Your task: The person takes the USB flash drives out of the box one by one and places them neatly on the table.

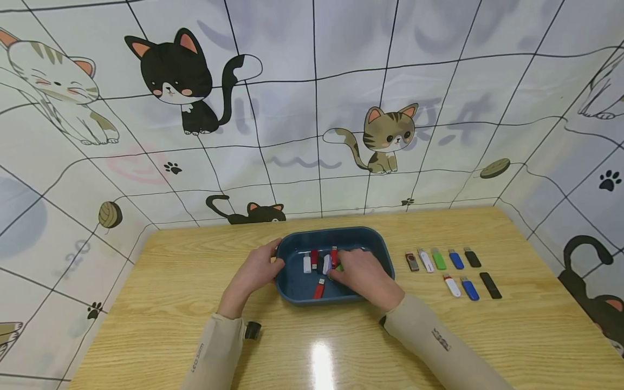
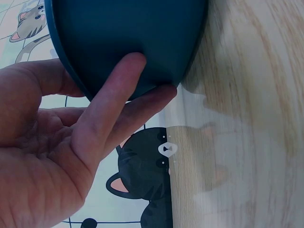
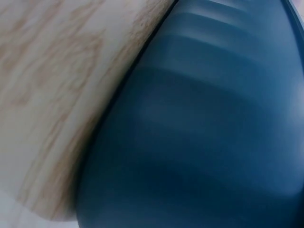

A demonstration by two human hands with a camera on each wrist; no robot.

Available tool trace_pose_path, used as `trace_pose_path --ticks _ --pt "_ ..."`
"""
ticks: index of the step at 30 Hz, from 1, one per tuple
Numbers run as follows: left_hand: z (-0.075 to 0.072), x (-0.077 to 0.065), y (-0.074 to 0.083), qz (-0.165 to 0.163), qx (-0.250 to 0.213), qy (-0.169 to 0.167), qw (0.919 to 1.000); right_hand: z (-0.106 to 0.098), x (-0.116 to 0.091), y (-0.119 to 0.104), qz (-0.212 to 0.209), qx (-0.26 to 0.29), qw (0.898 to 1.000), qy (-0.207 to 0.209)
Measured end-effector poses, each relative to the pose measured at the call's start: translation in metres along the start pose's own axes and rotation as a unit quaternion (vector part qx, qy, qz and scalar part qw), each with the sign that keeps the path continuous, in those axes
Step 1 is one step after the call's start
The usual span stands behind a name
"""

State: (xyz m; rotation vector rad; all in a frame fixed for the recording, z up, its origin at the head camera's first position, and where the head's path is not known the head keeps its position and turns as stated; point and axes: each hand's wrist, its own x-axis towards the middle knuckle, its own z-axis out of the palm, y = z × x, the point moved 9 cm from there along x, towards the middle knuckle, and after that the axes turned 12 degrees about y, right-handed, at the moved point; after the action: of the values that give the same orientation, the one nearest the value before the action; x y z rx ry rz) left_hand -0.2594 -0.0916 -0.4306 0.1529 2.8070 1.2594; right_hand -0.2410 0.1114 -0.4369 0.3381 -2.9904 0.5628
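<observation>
A dark blue plastic bin [image 1: 292, 290] stands on the table with several USB sticks inside. At its left end my left hand [image 1: 258, 268] grips the rim; in the left wrist view, extended fingers [image 2: 114, 90] lie against the bin's outer wall. My right hand [image 1: 363, 273] reaches inside with bent fingers over the sticks. A white and purple USB stick [image 1: 327, 264] is at its fingertips, and a green one [image 1: 339, 267] shows partly beneath; I cannot tell whether either is pinched. Around them lie a white stick [image 1: 307, 264], a dark red one [image 1: 314, 259] and a red one [image 1: 319, 289].
Right of the bin, several USB sticks lie in two rows on the wooden table [image 1: 170, 303], among them a green one [image 1: 439, 259] and a long black one [image 1: 490, 285]. A cat-printed cloth [image 1: 292, 119] hangs behind and along both sides.
</observation>
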Motion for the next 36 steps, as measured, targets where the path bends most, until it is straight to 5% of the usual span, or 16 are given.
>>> trace_pose_path --ticks 14,25,36 --pt "0.0002 -0.0007 0.0005 -0.008 0.006 0.0 0.9999 -0.0007 -0.0024 -0.0032 -0.041 -0.048 0.998 0.011" --pt "-0.001 -0.0015 0.0019 -0.003 0.007 0.0 1.0 -0.0024 -0.0024 0.0063 0.025 -0.063 0.998 0.003" --pt "-0.0002 0.0 -0.0014 -0.01 0.005 0.001 0.9999 -0.0018 -0.0013 -0.0037 -0.021 -0.045 0.999 0.008"
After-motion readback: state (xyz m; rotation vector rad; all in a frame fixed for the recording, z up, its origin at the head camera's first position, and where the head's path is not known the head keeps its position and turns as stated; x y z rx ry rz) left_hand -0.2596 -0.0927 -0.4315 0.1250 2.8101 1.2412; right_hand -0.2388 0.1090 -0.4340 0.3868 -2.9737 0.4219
